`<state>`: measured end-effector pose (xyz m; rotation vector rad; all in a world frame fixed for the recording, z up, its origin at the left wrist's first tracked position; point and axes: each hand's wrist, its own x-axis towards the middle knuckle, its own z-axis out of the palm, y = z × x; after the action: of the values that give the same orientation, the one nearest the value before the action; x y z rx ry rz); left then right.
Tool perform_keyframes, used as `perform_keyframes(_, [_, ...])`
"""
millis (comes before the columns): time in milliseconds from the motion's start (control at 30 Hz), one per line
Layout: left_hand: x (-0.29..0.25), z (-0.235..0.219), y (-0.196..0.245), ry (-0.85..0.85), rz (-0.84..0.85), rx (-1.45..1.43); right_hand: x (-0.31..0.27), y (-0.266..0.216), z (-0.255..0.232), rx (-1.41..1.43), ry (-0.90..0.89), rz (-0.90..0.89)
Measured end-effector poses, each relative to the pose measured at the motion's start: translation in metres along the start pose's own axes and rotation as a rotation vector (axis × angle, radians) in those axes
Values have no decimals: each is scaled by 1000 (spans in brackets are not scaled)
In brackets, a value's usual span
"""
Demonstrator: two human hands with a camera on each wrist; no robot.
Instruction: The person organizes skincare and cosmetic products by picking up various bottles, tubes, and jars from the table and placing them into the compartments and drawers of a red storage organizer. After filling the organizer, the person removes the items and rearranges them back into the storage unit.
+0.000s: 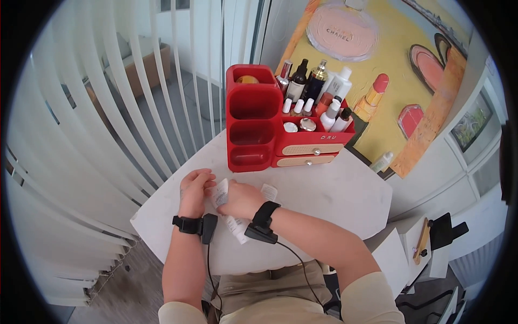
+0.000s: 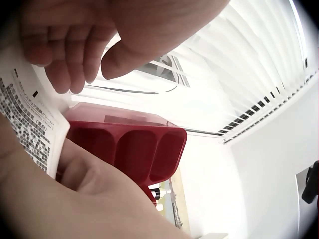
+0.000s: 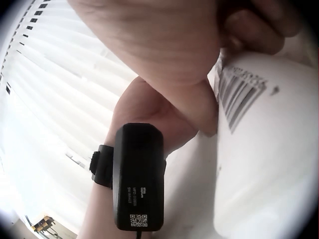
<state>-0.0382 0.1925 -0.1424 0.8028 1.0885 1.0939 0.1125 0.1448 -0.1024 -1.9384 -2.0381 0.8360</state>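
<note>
My right hand [image 1: 243, 200] grips a white tube [image 1: 236, 228]; its flat printed end sticks out toward the left hand and the other end points at the table's front. Small dark print covers the tube [image 2: 30, 119] in the left wrist view, and a barcode shows on the white surface [image 3: 269, 134] in the right wrist view. The left hand [image 1: 194, 191] is held beside the flat end, its fingers loosely bent and its thumb apart, with fingertips close to the tube's edge. Past the right hand lies another white, flat-ended piece [image 1: 268, 191] with print, partly hidden by that hand.
A red organizer [image 1: 253, 116] stands at the table's back, with open compartments and two small drawers [image 1: 310, 150]. Several bottles [image 1: 315, 81] and jars fill its right side. Vertical blinds [image 1: 124, 108] hang left; a painted board [image 1: 399, 70] leans behind. Cables run from both wrist cameras.
</note>
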Motion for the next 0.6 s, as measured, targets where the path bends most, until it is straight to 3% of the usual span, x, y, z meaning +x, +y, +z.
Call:
perform_keyframes(100, [0, -5, 4, 15, 32, -110, 2, 3, 0, 71, -70, -48])
perform_keyframes(200, [4, -12, 4, 65, 67, -200, -14, 8, -13, 170, 15, -121])
perform_keyframes(300, [5, -13, 3, 79, 89, -213, -53, 2, -62, 245, 83, -204])
perform_keyframes(367, [0, -8, 5, 77, 85, -207, -73, 6, -95, 451, 211, -225])
perform_keyframes(433, [-3, -2, 6, 76, 80, -201, -98, -1, -144, 461, 450, -181])
perform_keyframes(500, [-5, 2, 6, 51, 73, -161, -104, 10, -187, 595, 715, -318])
perform_keyframes(600, [-7, 6, 5, 50, 84, -139, -102, 33, -252, 513, 994, -372])
